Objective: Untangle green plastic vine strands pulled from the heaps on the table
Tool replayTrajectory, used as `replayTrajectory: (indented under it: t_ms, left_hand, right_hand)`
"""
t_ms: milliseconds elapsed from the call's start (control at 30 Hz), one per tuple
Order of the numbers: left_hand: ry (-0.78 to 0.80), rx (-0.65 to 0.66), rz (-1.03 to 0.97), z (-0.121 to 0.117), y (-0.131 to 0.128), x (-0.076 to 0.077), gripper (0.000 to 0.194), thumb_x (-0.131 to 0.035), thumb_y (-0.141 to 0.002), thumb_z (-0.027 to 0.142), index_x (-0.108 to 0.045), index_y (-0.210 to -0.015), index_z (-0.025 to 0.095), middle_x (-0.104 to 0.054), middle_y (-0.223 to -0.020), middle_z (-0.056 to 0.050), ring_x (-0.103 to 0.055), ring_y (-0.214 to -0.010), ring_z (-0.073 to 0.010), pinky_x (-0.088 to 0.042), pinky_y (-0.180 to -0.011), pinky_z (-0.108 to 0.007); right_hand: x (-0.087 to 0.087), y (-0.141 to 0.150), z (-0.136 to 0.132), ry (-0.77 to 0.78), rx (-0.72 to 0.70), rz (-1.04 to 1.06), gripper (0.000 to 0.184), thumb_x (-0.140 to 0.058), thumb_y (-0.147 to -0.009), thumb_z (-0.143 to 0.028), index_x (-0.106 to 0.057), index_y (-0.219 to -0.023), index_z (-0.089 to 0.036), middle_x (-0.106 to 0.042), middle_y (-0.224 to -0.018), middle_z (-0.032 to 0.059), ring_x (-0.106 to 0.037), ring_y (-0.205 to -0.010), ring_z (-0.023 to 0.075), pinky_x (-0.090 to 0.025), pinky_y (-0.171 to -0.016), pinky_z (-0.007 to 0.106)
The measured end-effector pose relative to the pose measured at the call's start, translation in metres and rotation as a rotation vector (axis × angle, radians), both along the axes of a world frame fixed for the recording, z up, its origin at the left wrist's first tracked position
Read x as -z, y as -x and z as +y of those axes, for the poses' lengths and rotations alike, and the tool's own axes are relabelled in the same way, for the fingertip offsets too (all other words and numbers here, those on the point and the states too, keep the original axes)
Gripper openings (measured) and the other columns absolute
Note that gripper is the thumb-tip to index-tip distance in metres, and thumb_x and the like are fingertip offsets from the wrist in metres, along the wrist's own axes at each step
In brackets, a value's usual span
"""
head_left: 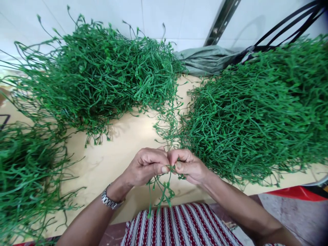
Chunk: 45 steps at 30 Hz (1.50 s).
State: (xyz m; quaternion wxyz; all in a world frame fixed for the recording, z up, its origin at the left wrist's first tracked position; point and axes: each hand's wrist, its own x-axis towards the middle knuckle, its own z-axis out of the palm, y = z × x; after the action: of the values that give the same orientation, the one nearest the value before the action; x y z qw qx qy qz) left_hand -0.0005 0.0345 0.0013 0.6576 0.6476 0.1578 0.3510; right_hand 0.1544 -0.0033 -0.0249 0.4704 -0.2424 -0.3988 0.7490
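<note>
Thin green stems with small bud-like tips, resembling artificial plant pieces, are pinched between my two hands. My left hand, a metal watch on its wrist, has its thumb and forefinger closed on the stems. Right beside it, my right hand grips the same small bunch with thumb and curled forefinger. Loose ends of the held green stems dangle below the fingers. Exactly how the stems join at the fingertips is hidden. Both hands are over the table's front part.
A large heap of green stems lies at the back left. Another pile fills the right side, and a third sits at the near left. Grey-green cloth and black curved strips are at the back, near a metal upright.
</note>
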Motion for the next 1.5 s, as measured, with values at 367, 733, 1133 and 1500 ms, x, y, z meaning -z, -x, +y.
replayTrajectory:
  t_ms: [367,733,1133,1500]
  left_hand:
    - [0.161,-0.105,0.039,0.010,0.023,0.010,0.018,-0.065,-0.074,0.029,-0.066,-0.063,0.014,-0.050,-0.049,0.000,-0.038,-0.048,-0.0098,-0.032,-0.053,-0.029]
    - [-0.829,-0.318,0.514,0.004,0.007,-0.002,0.024,-0.043,-0.082,0.007,-0.054,-0.062,0.014,-0.051,-0.055,0.000,-0.044,-0.057,-0.0120,-0.031,-0.061,-0.029]
    - [-0.845,0.026,0.709,0.002,0.010,-0.016,0.026,-0.033,-0.077,0.002,-0.038,-0.057,0.017,-0.044,-0.056,0.001,-0.038,-0.058,-0.0126,-0.032,-0.064,-0.030]
    - [-0.692,0.333,0.464,-0.005,0.015,-0.044,0.022,-0.038,-0.071,0.004,-0.033,-0.057,0.020,-0.045,-0.053,0.000,-0.041,-0.055,-0.0142,-0.037,-0.063,-0.030]
  right_hand:
    - [-0.008,-0.026,0.009,-0.238,0.107,-0.199,0.016,-0.055,-0.084,-0.032,-0.058,-0.074,-0.019,-0.055,-0.069,0.0005,-0.050,-0.063,0.0119,-0.039,-0.061,0.027]
    - [-0.016,-0.010,0.010,0.035,-0.031,-0.488,0.023,-0.051,-0.083,-0.039,-0.049,-0.092,-0.018,-0.054,-0.071,-0.0016,-0.038,-0.054,0.0070,-0.029,-0.051,0.019]
    - [-0.014,-0.022,0.012,-0.340,-0.192,-0.791,0.019,-0.050,-0.081,-0.025,-0.055,-0.066,-0.015,-0.040,-0.055,-0.0046,-0.034,-0.052,0.0077,-0.025,-0.048,0.020]
    - [-0.036,-0.035,0.009,-0.706,-0.309,-0.597,0.028,-0.044,-0.086,-0.026,-0.057,-0.063,-0.018,-0.053,-0.055,0.0011,-0.049,-0.055,0.0127,-0.036,-0.055,0.026]
